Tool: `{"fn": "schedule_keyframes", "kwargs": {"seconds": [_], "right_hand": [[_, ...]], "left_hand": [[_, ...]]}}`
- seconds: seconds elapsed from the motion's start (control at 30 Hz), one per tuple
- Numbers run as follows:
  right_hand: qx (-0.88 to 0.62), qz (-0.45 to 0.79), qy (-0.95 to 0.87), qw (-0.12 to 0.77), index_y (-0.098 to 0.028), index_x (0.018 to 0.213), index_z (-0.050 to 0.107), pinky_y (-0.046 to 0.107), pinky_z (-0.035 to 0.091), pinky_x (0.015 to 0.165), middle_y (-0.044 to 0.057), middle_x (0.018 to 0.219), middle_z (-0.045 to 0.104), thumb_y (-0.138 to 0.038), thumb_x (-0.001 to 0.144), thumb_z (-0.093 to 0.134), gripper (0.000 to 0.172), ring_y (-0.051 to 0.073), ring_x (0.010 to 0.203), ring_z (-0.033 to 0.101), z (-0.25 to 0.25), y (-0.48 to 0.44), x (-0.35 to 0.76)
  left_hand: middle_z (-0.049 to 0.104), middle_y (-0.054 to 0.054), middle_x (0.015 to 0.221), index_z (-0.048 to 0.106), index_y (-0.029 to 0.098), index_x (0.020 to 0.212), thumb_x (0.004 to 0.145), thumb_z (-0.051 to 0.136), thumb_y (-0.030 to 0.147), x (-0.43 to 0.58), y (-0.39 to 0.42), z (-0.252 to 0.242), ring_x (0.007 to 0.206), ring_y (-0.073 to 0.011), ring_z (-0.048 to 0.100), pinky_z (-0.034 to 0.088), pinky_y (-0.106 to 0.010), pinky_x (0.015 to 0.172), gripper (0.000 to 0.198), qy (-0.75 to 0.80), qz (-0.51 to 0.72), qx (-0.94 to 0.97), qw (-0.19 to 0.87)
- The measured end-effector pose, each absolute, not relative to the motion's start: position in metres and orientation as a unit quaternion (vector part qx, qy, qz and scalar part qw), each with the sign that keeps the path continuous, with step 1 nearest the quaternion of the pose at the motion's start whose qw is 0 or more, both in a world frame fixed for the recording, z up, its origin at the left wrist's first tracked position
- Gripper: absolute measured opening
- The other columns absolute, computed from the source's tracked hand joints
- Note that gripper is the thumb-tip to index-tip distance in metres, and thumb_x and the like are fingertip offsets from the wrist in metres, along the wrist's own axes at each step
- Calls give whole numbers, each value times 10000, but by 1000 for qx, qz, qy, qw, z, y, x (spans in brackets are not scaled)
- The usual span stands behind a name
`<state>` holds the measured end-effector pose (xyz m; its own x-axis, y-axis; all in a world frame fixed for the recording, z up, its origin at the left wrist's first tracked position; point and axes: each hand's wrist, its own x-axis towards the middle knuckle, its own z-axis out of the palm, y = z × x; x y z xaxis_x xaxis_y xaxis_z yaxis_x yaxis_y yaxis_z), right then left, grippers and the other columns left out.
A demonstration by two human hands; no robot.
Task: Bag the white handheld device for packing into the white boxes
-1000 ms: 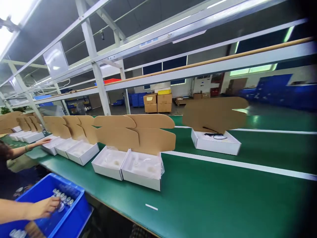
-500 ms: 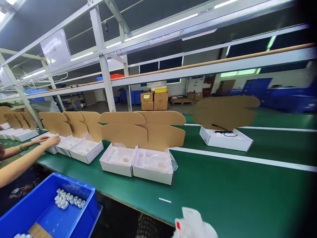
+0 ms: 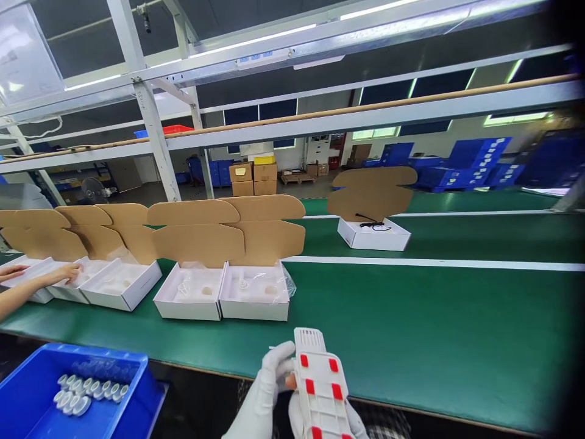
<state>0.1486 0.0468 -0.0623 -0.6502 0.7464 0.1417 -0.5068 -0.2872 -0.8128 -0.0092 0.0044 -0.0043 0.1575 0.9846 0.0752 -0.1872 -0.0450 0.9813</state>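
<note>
My left hand (image 3: 267, 390), in a white glove, grips the left edge of a white plastic panel (image 3: 320, 384) with several red square pads. My right hand (image 3: 354, 421), also gloved, supports the panel from beneath and is mostly hidden by it. Both hands sit low at the near edge of the green conveyor belt (image 3: 411, 317). Just beyond the panel stand two open white boxes (image 3: 253, 299) with brown cardboard lids raised, each holding a clear plastic liner.
More open boxes line the belt to the left, where a co-worker's hand (image 3: 68, 272) rests in one. A blue bin (image 3: 27, 396) with small white parts (image 3: 86, 390) sits at lower left. A further box with a black cable (image 3: 375, 235) stands farther back.
My gloved hands have risen into view with the white panel. The view swung right and down. The co-worker's hand left the blue bin and reached to the boxes.
</note>
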Motion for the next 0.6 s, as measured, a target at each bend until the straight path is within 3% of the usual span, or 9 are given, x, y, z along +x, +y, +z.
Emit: {"fn": "schedule_keyframes", "kwargs": {"seconds": [0.1,0.2,0.3,0.4,0.53,0.6], "right_hand": [[-73,862,-332,376,-179,837,715,189,502,561,2,644,588,-635,738,735,467,95,544,545,-62,50,143],[-27,896,-269,352,-175,933,714,171,444,466,2,668,594,-678,755,691,534,68,464,474,-54,47,137],[2,906,-270,328,-161,1014,716,196,362,351,38,685,634,-733,799,585,625,70,364,410,-40,40,132],[-20,900,-253,356,-173,1091,722,191,351,354,54,690,663,-715,831,559,623,68,356,421,-23,36,129],[-17,889,-265,374,-187,1020,754,187,308,315,33,619,647,-718,755,646,603,69,321,388,-3,33,128],[-50,869,-280,405,-178,1025,754,179,281,312,19,579,621,-652,799,643,537,54,307,338,8,28,128]], "left_hand": [[656,-163,1228,510,168,1375,817,380,817,-15,5,-18,1269,-349,520,345,-510,1117,865,371,572,374,629],[682,-161,1168,586,159,1286,727,485,855,-19,0,-24,1219,-349,550,336,-496,1107,898,372,588,305,650],[694,-138,1135,612,170,1240,751,489,835,-21,-7,-25,1178,-331,572,354,-473,1080,835,376,588,290,654],[710,-124,1050,627,162,1211,781,468,817,-20,-12,-27,1106,-316,602,385,-453,1030,800,374,583,296,658],[715,-108,980,650,149,1172,771,497,812,-17,-14,-30,1026,-293,622,408,-425,979,789,374,575,279,672],[711,-103,969,650,143,1172,769,504,811,-15,-14,-30,1017,-284,620,406,-416,979,793,377,575,269,674]]}}
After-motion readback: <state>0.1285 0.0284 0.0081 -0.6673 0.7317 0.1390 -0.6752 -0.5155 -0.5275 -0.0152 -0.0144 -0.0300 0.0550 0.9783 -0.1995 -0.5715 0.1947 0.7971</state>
